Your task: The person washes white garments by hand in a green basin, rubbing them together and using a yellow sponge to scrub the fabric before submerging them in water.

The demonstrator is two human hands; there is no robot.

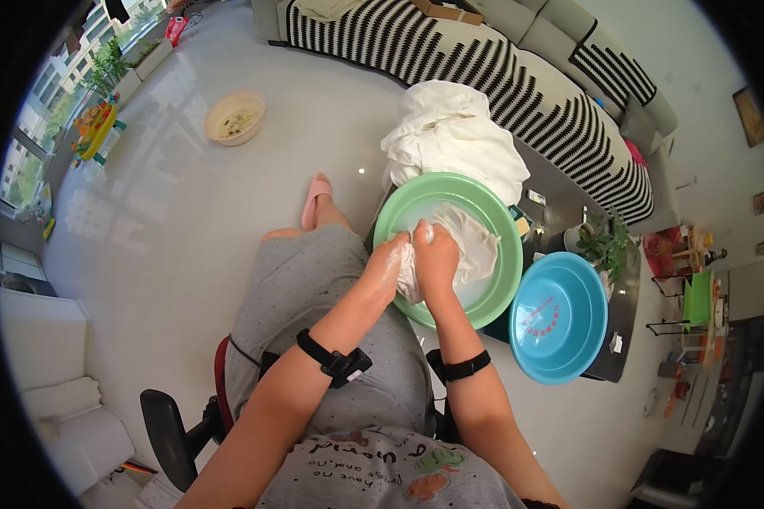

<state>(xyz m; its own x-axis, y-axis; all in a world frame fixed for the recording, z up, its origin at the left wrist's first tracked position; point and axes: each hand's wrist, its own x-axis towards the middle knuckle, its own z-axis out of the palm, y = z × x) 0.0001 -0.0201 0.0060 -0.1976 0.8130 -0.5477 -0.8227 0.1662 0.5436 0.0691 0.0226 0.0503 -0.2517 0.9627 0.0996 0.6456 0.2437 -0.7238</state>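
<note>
Inside a green plastic basin (514, 267), a wet white cloth (474, 242) lies partly in cloudy water (474, 294). My left hand (387, 264) grips a bunched part of this cloth near the basin's left side. Close beside it, my right hand (438, 254) is closed on the same bunch, with its knuckles up. White suds cling to both hands and to the left wrist. The fingertips are hidden by the hands and the folds. The rest of the cloth spreads to the right of my right hand.
A heap of white fabric (455, 133) sits just beyond the basin. To the right, a blue basin (557, 318) rests at the edge of a dark table (624, 337) with a potted plant (601, 242). A beige basin (235, 118) stands on the floor. A chair armrest (165, 432) is at lower left.
</note>
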